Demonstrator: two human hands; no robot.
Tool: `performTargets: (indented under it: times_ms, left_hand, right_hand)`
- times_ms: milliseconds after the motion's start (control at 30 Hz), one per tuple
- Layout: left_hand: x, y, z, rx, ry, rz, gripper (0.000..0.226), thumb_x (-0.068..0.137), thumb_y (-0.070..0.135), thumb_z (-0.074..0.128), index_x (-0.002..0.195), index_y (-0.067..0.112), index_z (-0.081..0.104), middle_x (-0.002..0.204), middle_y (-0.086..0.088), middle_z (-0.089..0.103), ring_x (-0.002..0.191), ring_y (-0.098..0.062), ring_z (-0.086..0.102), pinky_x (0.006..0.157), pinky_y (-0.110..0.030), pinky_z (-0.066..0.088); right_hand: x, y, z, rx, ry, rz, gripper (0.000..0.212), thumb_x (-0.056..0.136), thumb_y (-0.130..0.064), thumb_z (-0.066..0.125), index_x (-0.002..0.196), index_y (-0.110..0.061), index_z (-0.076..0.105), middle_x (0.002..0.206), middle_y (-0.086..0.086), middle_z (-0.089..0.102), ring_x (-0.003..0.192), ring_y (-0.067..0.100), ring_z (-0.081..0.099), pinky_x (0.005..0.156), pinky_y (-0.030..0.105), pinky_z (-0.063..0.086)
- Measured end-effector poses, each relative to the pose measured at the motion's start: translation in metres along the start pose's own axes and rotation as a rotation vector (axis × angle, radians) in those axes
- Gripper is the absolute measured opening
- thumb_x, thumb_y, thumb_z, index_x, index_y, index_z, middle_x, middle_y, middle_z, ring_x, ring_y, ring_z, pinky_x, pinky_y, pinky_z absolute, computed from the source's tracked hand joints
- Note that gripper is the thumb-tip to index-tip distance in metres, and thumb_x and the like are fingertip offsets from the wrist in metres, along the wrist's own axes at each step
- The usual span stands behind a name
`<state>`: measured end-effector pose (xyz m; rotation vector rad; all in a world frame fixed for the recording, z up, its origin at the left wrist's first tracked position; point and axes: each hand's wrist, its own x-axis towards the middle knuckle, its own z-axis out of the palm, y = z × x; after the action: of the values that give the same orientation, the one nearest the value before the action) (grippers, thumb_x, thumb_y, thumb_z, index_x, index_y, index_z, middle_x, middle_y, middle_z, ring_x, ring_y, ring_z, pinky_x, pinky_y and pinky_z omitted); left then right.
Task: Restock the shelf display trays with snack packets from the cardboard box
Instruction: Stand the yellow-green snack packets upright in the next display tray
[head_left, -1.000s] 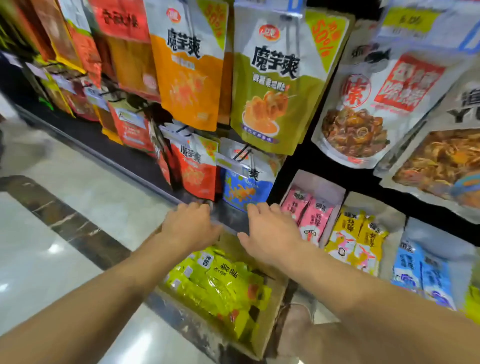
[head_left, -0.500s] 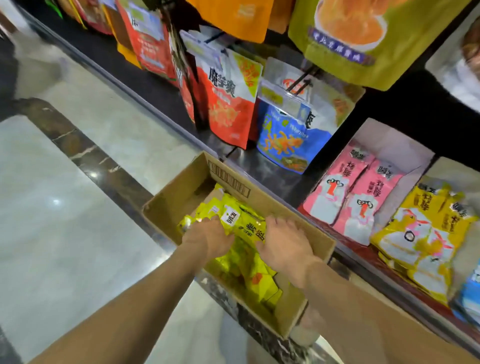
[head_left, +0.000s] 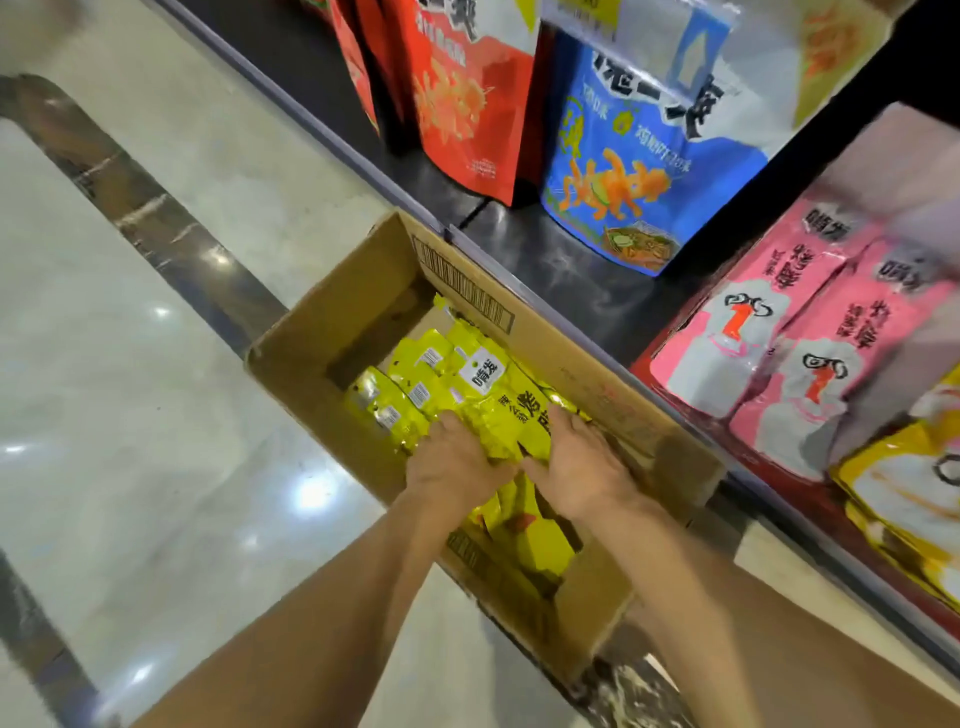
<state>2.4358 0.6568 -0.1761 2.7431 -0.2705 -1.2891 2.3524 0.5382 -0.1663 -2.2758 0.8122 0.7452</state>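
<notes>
Marble floor (head_left: 156, 415), cardboard box (head_left: 311, 364) against the low shelf (head_left: 545, 249).
My left hand (head_left: 457, 462) and right hand (head_left: 582, 467) clasp yellow snack packets (head_left: 483, 384) in the box, fingers curled; pink packets (head_left: 779, 322) at three o'clock.

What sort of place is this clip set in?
Probably a shop's snack aisle: snack pouches above a dark shelf, pink packets in a display tray, a cardboard box of yellow packets on the floor.
</notes>
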Motion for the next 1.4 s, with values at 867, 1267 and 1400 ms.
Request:
performTargets:
  times_ms: [867,1267,1400]
  left_hand:
    - [-0.027,-0.014,-0.024,-0.87,0.195,0.008,0.015,0.089,0.026,0.062,0.099,0.015,0.063,0.091,-0.011,0.071,0.072,-0.025,0.064,0.063,-0.042,0.054]
    - [-0.136,0.034,-0.116,-1.126,0.095,0.478,0.022,0.097,0.012,0.061,0.119,0.01,0.064,0.108,-0.01,0.075,0.098,-0.028,0.073,0.082,-0.045,0.06]
    - [-0.186,0.066,-0.14,-1.083,0.022,0.714,0.025,0.098,0.01,0.059,0.123,0.013,0.063,0.115,-0.007,0.074,0.108,-0.026,0.07,0.089,-0.045,0.056]
  right_hand:
    - [-0.019,0.002,-0.03,0.437,0.273,-0.057,0.03,0.085,-0.041,0.076,0.101,-0.025,0.056,0.1,-0.005,0.072,0.09,0.028,0.069,0.077,0.047,0.059]
    - [-0.127,-0.006,-0.114,0.798,0.52,-0.183,0.039,0.071,-0.052,0.075,0.103,-0.034,0.062,0.097,-0.011,0.076,0.088,0.012,0.073,0.078,0.048,0.06]
    - [-0.199,0.009,-0.149,0.905,0.609,-0.195,0.024,0.087,-0.02,0.078,0.108,-0.025,0.066,0.098,-0.008,0.077,0.081,0.017,0.075,0.056,0.04,0.062]
